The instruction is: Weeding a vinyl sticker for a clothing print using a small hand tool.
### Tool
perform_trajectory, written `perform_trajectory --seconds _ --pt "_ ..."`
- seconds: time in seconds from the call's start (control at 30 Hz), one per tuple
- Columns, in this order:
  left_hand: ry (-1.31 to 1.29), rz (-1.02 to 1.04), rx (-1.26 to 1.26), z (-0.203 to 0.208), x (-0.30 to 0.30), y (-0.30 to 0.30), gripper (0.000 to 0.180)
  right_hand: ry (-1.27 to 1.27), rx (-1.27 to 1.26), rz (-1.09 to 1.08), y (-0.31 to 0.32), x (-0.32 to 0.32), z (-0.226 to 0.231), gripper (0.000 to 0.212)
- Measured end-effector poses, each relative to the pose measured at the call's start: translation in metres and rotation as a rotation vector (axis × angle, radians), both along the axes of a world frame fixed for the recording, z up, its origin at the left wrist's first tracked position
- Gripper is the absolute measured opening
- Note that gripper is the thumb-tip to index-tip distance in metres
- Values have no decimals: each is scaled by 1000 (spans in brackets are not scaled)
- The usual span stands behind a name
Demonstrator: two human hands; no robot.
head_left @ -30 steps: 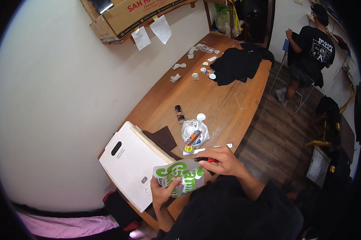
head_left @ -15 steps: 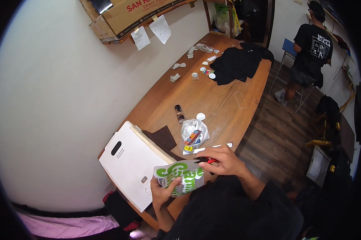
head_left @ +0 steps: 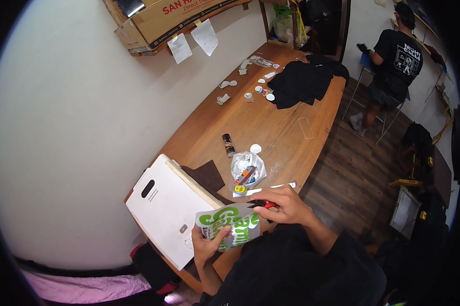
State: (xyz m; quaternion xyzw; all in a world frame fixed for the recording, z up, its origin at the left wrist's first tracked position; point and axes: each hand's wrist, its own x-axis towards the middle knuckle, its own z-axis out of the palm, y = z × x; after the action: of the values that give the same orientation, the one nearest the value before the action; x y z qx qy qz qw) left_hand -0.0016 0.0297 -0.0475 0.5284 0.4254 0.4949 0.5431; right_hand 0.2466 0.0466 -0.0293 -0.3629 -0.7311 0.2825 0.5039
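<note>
My left hand [head_left: 207, 248] grips a greyish film sheet [head_left: 247, 233] with big green lettering, the thumb on its front and the fingers behind. The sheet is curved and held up off the table. My right hand [head_left: 289, 205] is closed around red-and-black scissors [head_left: 268, 204]. Their dark blades point left at the sheet's upper right edge; whether they bite into it I cannot tell. Just beyond the sheet lie clear film pieces [head_left: 246, 164] with coloured prints, a yellow round sticker [head_left: 240, 189] and a white strip [head_left: 265, 190].
A white flat panel with a slot [head_left: 164, 219] sits left on the wooden table [head_left: 270, 132]. Beyond are a dark can [head_left: 229, 145], brown sheet [head_left: 205, 174], cut-out stickers [head_left: 228, 83] and black cloth [head_left: 301, 84]. Another person [head_left: 398, 61] stands by a stool at far right.
My hands, the sheet and the scissors look nearly the same. The other person has shifted slightly, and a dark-gloved hand now shows at that person's left side.
</note>
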Motion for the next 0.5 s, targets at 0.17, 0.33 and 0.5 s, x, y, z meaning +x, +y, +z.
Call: perform_trajectory --seconds 0.17,0.33,0.5 --pt "-9 -4 6 -1 0 0 33 -7 -21 10 0 0 1 23" --pt "9 14 -14 -1 0 0 33 -28 -3 13 0 0 -7 23" --pt "15 13 -13 -2 -3 -1 33 -45 5 16 0 -2 -4 23"
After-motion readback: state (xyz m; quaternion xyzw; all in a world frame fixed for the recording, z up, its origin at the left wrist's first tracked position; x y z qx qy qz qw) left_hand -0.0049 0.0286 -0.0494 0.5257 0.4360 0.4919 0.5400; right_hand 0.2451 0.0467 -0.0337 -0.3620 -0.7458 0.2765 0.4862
